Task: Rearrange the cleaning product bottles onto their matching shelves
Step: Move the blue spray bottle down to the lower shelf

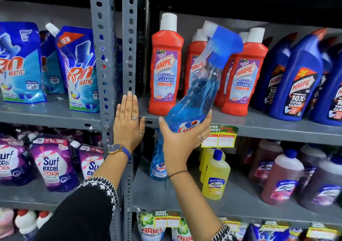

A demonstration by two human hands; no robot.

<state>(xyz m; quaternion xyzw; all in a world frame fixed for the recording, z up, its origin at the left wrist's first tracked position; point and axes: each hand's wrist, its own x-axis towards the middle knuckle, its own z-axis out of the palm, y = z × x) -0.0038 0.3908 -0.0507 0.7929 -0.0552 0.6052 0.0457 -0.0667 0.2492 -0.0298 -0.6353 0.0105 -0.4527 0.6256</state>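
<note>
One tilted blue spray bottle (192, 100) in right hand (182, 141), left hand (127, 124) beside.

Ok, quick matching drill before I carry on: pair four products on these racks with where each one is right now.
Things:
1. Colin spray bottle
2. Red Harpic bathroom cleaner
3. Yellow Lizol bottle
4. Surf Excel pouch

Places:
A. Left rack, middle shelf
B. Held tilted in the right hand
C. Right rack, shelf under the price tag
D. Right rack, upper shelf, standing upright

Pairs: 1-B, 2-D, 3-C, 4-A
</note>
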